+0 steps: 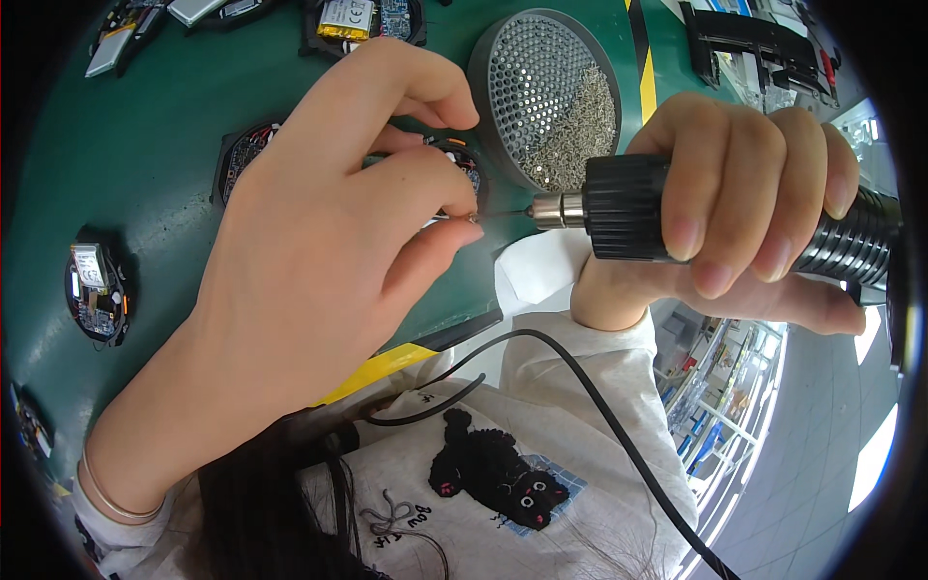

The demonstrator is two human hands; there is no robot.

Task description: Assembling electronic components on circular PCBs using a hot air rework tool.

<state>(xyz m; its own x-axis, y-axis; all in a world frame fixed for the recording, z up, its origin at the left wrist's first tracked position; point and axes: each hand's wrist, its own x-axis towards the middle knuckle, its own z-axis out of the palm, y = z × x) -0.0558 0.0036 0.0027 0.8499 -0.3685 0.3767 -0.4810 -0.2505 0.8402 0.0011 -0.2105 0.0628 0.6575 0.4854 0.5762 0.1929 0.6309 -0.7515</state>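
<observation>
My right hand [754,193] grips a black electric screwdriver [628,208] held level, its thin bit pointing left. The bit tip meets a tiny screw [474,220] pinched by tweezers between the thumb and forefinger of my left hand [329,213]. Under those fingers lies a round black device [462,162] with an open circuit board, mostly hidden by the hand. A black cable [599,406] runs from the screwdriver down across my white shirt.
A round perforated tray [541,68] holds a heap of small screws on the green mat [155,145]. More round opened devices lie at the left [97,290], behind my left hand [246,150] and at the top [362,21]. A black fixture [754,43] sits at top right.
</observation>
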